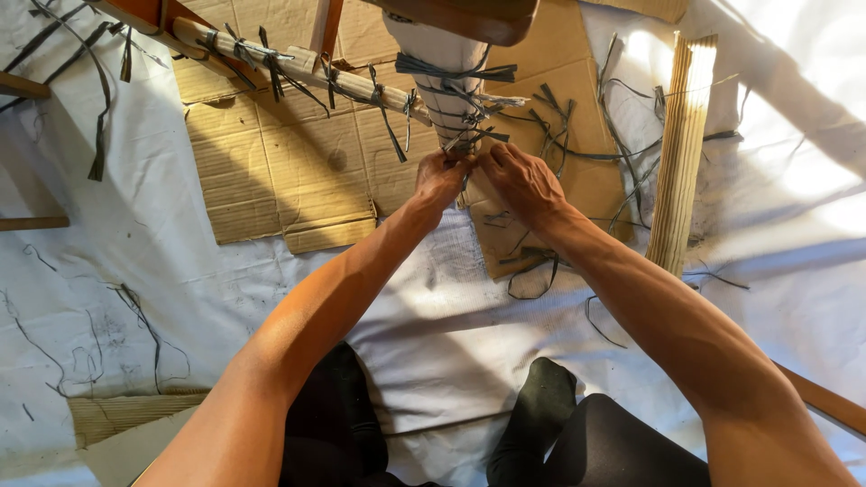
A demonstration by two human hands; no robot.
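Both of my hands meet at the lower end of a wooden furniture leg (442,77) wrapped in corrugated cardboard and bound with dark plastic strapping (456,68). My left hand (440,176) pinches a loose strap end (465,142) at the leg's tip. My right hand (523,180) grips the strap from the other side, fingers closed. A second wrapped rail (289,65) with several strap ties runs up to the left from the leg.
Flattened cardboard sheets (289,171) lie on a white floor cloth (117,252). A folded stack of corrugated cardboard (681,153) stands at the right amid cut strap scraps (532,266). My dark-socked feet (541,397) sit below. Wooden pieces (27,221) poke in at the left edge.
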